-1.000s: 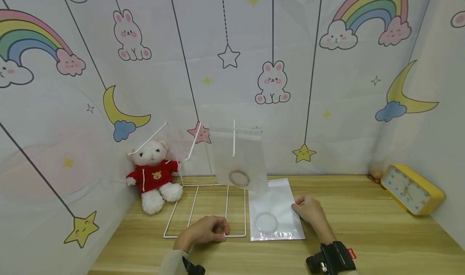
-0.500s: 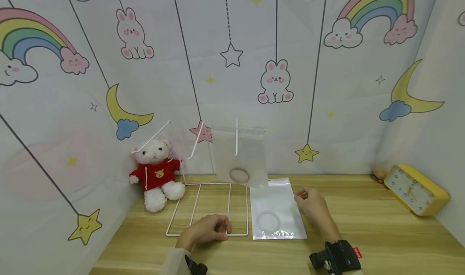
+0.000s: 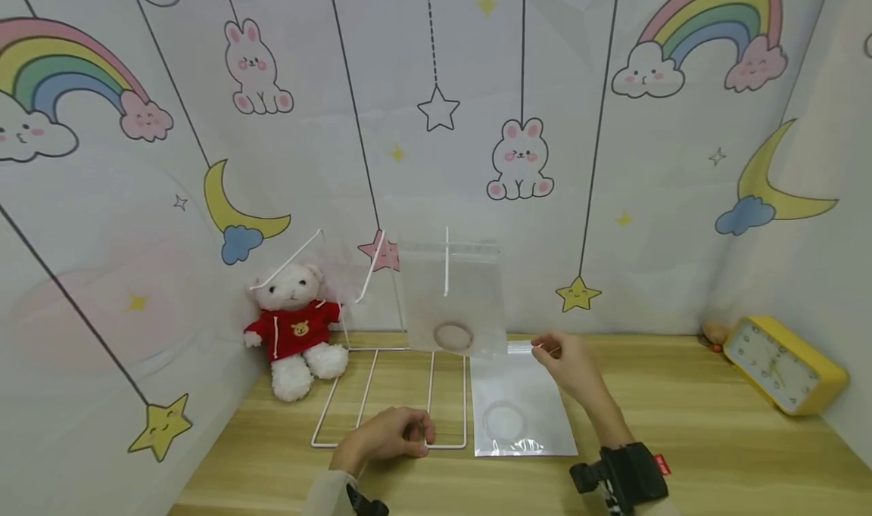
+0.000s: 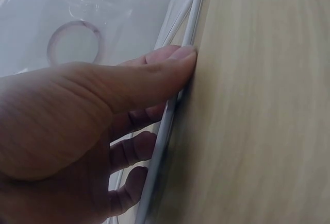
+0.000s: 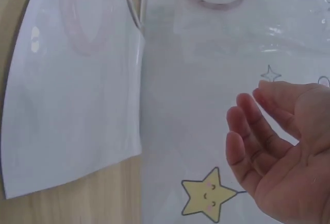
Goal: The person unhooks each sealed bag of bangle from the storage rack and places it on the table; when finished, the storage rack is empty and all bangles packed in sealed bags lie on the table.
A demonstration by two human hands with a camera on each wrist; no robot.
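Observation:
My left hand point(image 3: 384, 434) pinches the front bar of a white wire rack point(image 3: 448, 446), thumb over it and fingertips beneath, as the left wrist view shows. A clear zip bag point(image 3: 473, 296) with a brownish bangle point(image 3: 436, 336) inside hangs on one of the rack's hooks. Beside the rack, a white-backed zip bag point(image 3: 534, 391) lies flat on the table, a pale bangle point(image 3: 487, 421) showing within. My right hand point(image 3: 568, 365) is over that bag's upper right corner. Its fingers bend loosely with the thumb near the index finger, holding nothing in the right wrist view point(image 5: 289, 147).
A white teddy bear in a red hoodie point(image 3: 293, 331) sits left of the rack, behind one hook point(image 3: 286, 259). A yellow clock point(image 3: 783, 365) stands at the right. Behind the wooden table point(image 3: 654, 402) is a patterned cloth wall point(image 3: 599, 160).
My right hand has moved from the flat bag's right edge up and left to its top corner. The left hand keeps its grip on the rack, and the view has shifted slightly.

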